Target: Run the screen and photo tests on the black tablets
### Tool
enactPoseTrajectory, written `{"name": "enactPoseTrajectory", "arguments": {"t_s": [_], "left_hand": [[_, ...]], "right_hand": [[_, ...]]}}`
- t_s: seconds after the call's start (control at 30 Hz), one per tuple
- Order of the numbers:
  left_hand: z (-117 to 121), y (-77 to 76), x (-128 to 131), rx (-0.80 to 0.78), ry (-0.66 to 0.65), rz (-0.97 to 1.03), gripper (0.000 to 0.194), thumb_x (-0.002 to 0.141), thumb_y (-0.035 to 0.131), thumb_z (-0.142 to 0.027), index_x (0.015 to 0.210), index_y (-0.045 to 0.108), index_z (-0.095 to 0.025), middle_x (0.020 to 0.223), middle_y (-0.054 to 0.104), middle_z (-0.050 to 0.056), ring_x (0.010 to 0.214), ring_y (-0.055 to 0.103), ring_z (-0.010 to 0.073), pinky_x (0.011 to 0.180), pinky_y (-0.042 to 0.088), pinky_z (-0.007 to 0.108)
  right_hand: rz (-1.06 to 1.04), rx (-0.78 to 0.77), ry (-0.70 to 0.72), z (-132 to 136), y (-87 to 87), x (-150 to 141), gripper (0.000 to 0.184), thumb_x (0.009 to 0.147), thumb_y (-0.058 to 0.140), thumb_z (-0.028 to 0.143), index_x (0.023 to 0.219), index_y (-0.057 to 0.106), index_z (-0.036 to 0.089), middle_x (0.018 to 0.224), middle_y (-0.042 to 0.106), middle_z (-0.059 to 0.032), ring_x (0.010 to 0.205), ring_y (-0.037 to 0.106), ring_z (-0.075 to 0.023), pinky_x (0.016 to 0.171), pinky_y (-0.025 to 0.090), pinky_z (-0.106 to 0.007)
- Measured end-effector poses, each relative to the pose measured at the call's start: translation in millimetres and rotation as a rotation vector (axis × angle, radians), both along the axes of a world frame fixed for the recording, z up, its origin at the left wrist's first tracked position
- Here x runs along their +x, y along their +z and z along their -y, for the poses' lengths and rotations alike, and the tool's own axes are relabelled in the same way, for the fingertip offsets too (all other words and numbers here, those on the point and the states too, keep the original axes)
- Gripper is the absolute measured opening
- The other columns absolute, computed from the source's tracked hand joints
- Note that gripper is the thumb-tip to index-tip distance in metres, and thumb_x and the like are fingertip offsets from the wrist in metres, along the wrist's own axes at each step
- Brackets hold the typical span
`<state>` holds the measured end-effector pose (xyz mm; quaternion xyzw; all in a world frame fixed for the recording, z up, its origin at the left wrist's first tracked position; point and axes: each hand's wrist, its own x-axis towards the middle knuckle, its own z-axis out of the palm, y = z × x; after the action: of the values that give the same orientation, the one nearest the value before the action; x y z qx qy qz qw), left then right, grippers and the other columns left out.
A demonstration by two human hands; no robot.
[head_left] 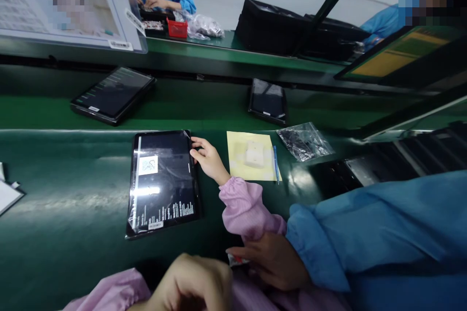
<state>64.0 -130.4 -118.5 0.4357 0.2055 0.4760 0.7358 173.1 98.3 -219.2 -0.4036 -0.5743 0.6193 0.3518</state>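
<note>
A black tablet (162, 182) in clear film, with a white QR sticker, lies flat on the dark green bench. My right hand (207, 158), in a pink sleeve, pinches the tablet's upper right edge with thumb and fingers. My left hand (191, 282) is curled into a fist at the bottom of the view, close to my body; whatever is inside it is hidden. A co-worker's hand (272, 260) in a blue sleeve rests against my right forearm and holds a small white and red scrap.
A yellow sheet (237, 167) with a small white block and a blue pen (276, 163) lies right of the tablet, next to a plastic bag (304, 141). Two more tablets (113, 93) (268, 100) sit on the green conveyor. Black trays (383, 167) stand at the right. People in blue work beyond.
</note>
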Motion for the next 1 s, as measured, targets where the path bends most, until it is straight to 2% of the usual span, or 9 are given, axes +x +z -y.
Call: {"name": "enactPoseTrajectory", "arguments": {"t_s": [0.1, 0.2, 0.27, 0.33, 0.43, 0.53, 0.73, 0.83, 1.0], "left_hand": [[-1.9, -11.4, -10.0, -0.200, 0.079, 0.126, 0.041, 0.099, 0.058, -0.052, 0.076, 0.056, -0.018, 0.070, 0.039, -0.001, 0.059, 0.037, 0.0091, 0.059, 0.034, 0.024], [8.0, -25.1, -30.3, -0.371, 0.196, 0.202, 0.056, 0.097, 0.058, -0.055, 0.058, 0.047, -0.017, 0.062, 0.029, -0.002, 0.058, 0.030, 0.0109, 0.057, 0.031, 0.026], [20.8, -36.9, -49.7, -0.483, 0.287, 0.134, 0.062, 0.095, 0.060, -0.056, 0.050, 0.042, -0.017, 0.058, 0.028, -0.001, 0.057, 0.028, 0.0122, 0.057, 0.030, 0.027], [35.4, -50.5, -71.3, -0.585, 0.391, 0.008, 0.053, 0.093, 0.065, -0.052, 0.055, 0.050, -0.018, 0.058, 0.034, -0.001, 0.056, 0.029, 0.0125, 0.055, 0.027, 0.027], [50.9, -70.4, -101.0, -0.532, 0.495, -0.205, 0.036, 0.091, 0.070, -0.047, 0.070, 0.059, -0.020, 0.066, 0.047, 0.000, 0.059, 0.037, 0.0132, 0.058, 0.030, 0.027], [44.3, -86.5, -127.3, -0.349, 0.596, -0.394, 0.038, 0.097, 0.059, -0.049, 0.073, 0.058, -0.019, 0.072, 0.052, 0.002, 0.066, 0.045, 0.0156, 0.066, 0.037, 0.029], [-40.1, -106.9, -189.7, -0.189, 1.012, -0.591, 0.050, 0.100, 0.045, -0.059, 0.067, 0.043, -0.021, 0.061, 0.040, -0.002, 0.054, 0.039, 0.0129, 0.056, 0.034, 0.028], [-96.2, -110.1, -213.6, -0.122, 1.115, -0.666, 0.036, 0.095, 0.051, -0.051, 0.076, 0.049, -0.021, 0.067, 0.046, -0.002, 0.055, 0.039, 0.0127, 0.052, 0.033, 0.026], [-179.6, -108.5, -240.6, -0.048, 1.285, -0.837, 0.008, 0.089, 0.057, -0.026, 0.090, 0.056, -0.018, 0.093, 0.061, 0.005, 0.093, 0.059, 0.0200, 0.086, 0.050, 0.035]], "right_hand": [[0.010, -0.006, -0.005, 1.0, 1.6, -0.7, 0.039, 0.087, 0.065, 0.021, 0.126, 0.059, 0.022, 0.109, 0.058, -0.0023, 0.064, 0.059, -0.0070, 0.061, 0.051, -0.024], [0.031, -0.010, -0.018, 2.0, 3.4, -0.9, 0.040, 0.087, 0.065, 0.021, 0.126, 0.059, 0.022, 0.110, 0.059, -0.0027, 0.063, 0.059, -0.0071, 0.061, 0.051, -0.024], [0.048, -0.011, -0.024, 1.8, 4.6, -0.5, 0.041, 0.086, 0.066, 0.022, 0.127, 0.060, 0.022, 0.110, 0.060, -0.0031, 0.064, 0.059, -0.0079, 0.062, 0.052, -0.025], [0.068, -0.007, -0.031, 1.5, 6.1, 0.4, 0.043, 0.085, 0.066, 0.024, 0.127, 0.060, 0.022, 0.110, 0.061, -0.0035, 0.063, 0.060, -0.0085, 0.061, 0.052, -0.026], [0.092, 0.014, -0.036, 0.2, 9.4, 2.5, 0.045, 0.084, 0.066, 0.029, 0.128, 0.061, 0.021, 0.110, 0.062, -0.0039, 0.062, 0.059, -0.0088, 0.061, 0.051, -0.027], [0.105, 0.045, -0.036, -5.1, 11.6, 3.9, 0.050, 0.082, 0.069, 0.039, 0.127, 0.061, 0.020, 0.110, 0.063, -0.0054, 0.063, 0.059, -0.0100, 0.064, 0.052, -0.029], [0.153, 0.098, -0.056, -17.7, 14.0, 3.6, 0.058, 0.078, 0.073, 0.051, 0.125, 0.062, 0.019, 0.105, 0.065, -0.0070, 0.062, 0.058, -0.0129, 0.063, 0.053, -0.032], [0.223, 0.090, -0.065, -18.3, 17.8, 4.9, 0.063, 0.077, 0.072, 0.057, 0.126, 0.063, 0.019, 0.107, 0.066, -0.0083, 0.064, 0.061, -0.0139, 0.067, 0.056, -0.033], [0.265, 0.032, -0.085, -20.6, 25.6, 2.4, 0.073, 0.070, 0.073, 0.063, 0.127, 0.064, 0.019, 0.109, 0.068, -0.0108, 0.067, 0.065, -0.0179, 0.067, 0.059, -0.033]]}}
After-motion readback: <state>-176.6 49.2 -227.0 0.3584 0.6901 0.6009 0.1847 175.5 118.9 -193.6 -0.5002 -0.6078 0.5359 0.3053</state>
